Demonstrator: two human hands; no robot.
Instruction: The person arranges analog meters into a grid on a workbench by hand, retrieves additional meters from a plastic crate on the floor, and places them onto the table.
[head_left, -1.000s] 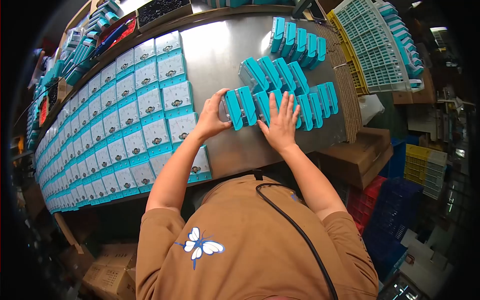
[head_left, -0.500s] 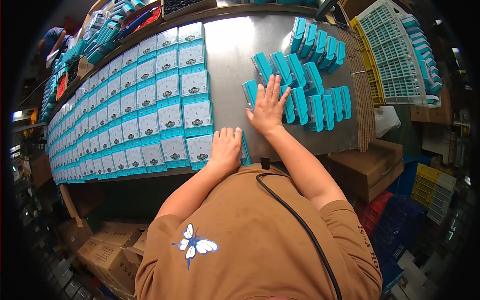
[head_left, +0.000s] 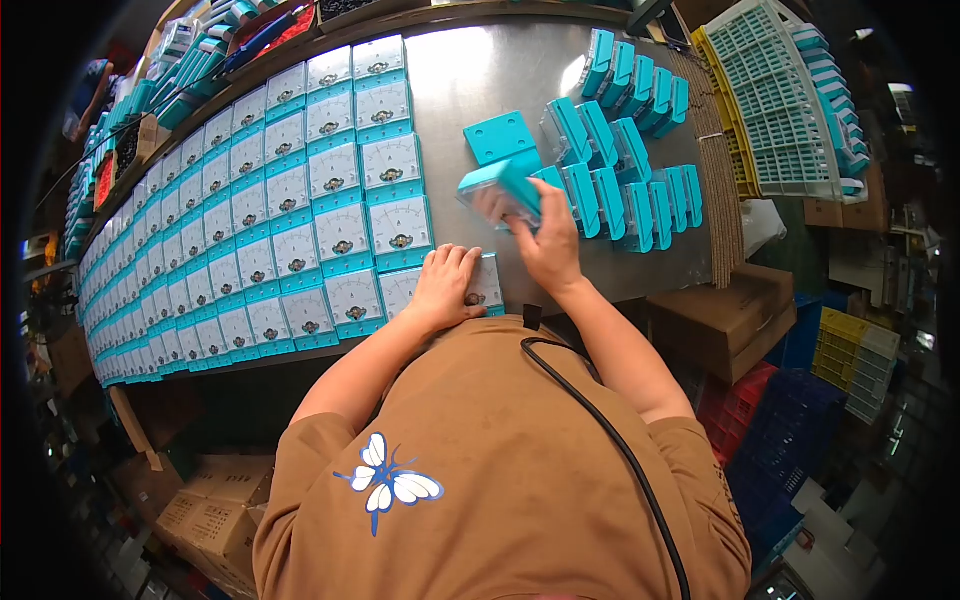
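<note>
My right hand (head_left: pixel 552 240) is wrapped around a teal-backed panel meter (head_left: pixel 512 188), held tilted above the metal table; its clear front points left and is blurred. Just behind it, another panel meter (head_left: pixel 498 138) lies with its teal back up. My left hand (head_left: pixel 447 287) rests, fingers stretched, over the near row's right end. Partly under that hand, a white-faced meter (head_left: pixel 486 283) lies at the table's front edge. To the left spread rows of meters (head_left: pixel 395 225), dials up. Right of my right hand, several meters (head_left: pixel 605 200) stand on edge.
A bare strip of metal table (head_left: pixel 455 75) runs between the groups. Stacked cardboard sheets (head_left: pixel 727 210) line the right edge, beside a white crate (head_left: pixel 775 100). Cardboard boxes (head_left: pixel 725 315) stand below right. Parts bins (head_left: pixel 275 40) sit along the back.
My right hand has closed on a panel meter and lifted it leftward. One formerly standing meter now lies flat, back up. The meter by my left hand now shows its dial face.
</note>
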